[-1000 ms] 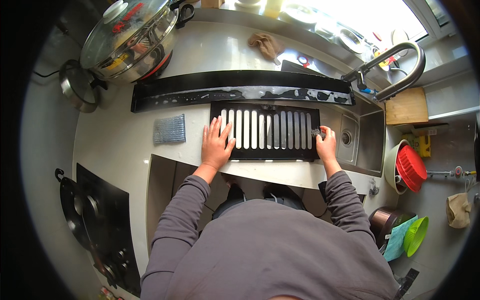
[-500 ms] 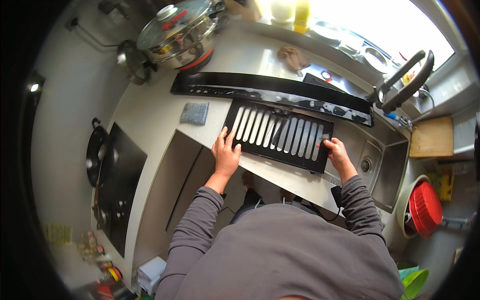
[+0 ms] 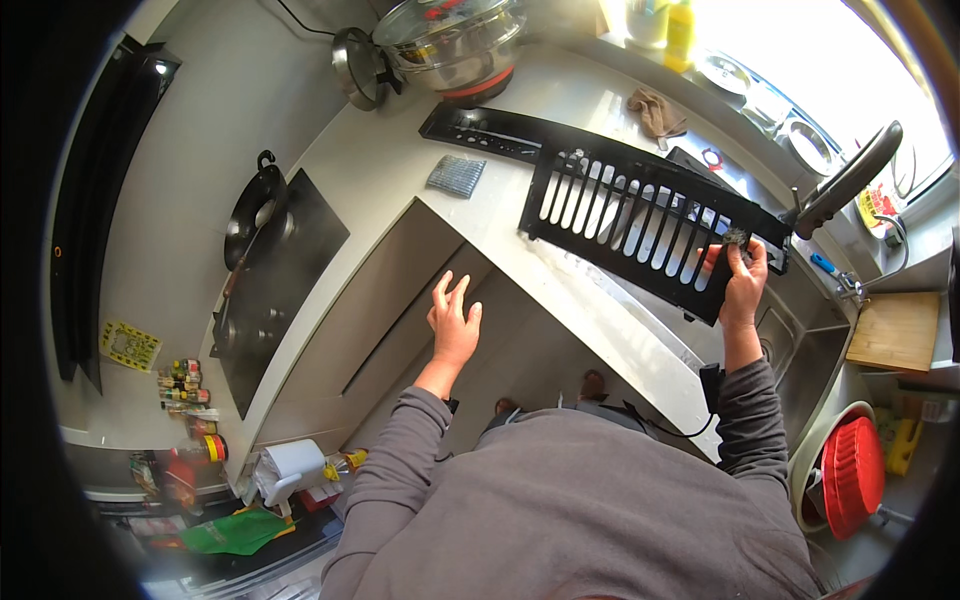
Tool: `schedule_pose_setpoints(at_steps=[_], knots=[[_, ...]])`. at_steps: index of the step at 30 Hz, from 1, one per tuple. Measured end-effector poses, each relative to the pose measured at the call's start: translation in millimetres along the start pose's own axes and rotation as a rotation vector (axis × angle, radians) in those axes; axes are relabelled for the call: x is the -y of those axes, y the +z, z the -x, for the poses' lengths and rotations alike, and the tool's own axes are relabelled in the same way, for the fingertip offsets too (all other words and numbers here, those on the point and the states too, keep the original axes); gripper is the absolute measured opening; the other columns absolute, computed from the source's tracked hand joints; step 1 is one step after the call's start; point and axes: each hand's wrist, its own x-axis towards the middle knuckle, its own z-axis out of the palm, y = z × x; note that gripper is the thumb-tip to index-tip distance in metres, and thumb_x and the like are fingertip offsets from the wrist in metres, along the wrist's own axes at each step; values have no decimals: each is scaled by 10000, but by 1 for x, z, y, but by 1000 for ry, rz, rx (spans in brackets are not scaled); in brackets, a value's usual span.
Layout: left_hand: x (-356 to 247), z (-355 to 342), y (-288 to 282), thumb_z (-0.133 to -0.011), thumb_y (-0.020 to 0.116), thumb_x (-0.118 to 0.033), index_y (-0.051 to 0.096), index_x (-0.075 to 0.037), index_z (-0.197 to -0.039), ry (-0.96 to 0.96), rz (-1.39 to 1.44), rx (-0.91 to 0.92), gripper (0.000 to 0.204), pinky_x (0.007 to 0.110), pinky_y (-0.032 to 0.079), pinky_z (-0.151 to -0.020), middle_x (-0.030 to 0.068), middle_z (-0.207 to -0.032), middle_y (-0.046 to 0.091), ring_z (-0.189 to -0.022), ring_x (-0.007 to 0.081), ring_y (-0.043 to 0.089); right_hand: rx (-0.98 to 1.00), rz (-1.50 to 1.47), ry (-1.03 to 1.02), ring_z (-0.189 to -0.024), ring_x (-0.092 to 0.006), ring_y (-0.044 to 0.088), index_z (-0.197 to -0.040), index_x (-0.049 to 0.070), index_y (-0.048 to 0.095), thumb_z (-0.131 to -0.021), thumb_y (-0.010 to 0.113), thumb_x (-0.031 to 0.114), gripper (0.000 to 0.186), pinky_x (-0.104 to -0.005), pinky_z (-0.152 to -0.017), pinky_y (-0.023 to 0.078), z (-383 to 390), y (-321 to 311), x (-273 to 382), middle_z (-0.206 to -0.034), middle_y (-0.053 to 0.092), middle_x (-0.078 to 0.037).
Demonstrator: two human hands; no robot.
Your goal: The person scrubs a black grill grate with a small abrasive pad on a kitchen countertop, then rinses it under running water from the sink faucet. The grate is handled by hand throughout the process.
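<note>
My right hand grips the right end of a black slotted panel, which looks like a range hood filter. A small grey scouring ball sits at that hand's fingertips, against the panel's corner. Slanting over the counter and sink edge, the panel overlaps a long black strip behind it. Away from the panel, my left hand hangs in the air before the cabinet front, fingers apart and holding nothing. A grey scouring pad lies on the counter left of the panel.
A steel pot stands at the back. To the left are a black hob and a wok. The tap arches over the sink at right. A brown cloth lies near the window.
My left hand has let go of the panel and moved off it. The panel, held in my right hand, now overlaps the long strip. The view has turned, showing more on the left.
</note>
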Motion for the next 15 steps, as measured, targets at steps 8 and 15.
schedule_pose_setpoints(at_steps=[8, 15], knots=[[39, 36, -25, -853, 646, -150, 482, -127, -1381, -52, 51, 6, 554, 453, 295, -1051, 90, -1506, 287, -1186, 235, 504, 74, 304, -530, -840, -110, 631, -1071, 30, 521, -969, 561, 33, 110, -242, -703, 529, 20, 28, 65, -931, 640, -70], [106, 87, -65, -859, 645, -141, 456, -129, -1397, -182, 46, -19, 570, 481, 294, -1052, 81, -1519, 257, -1185, 221, 502, 51, 361, -665, -841, -133, 650, -1080, 18, 517, -968, 561, 34, 121, -245, -712, 545, 47, 76, 73, -928, 642, -72]])
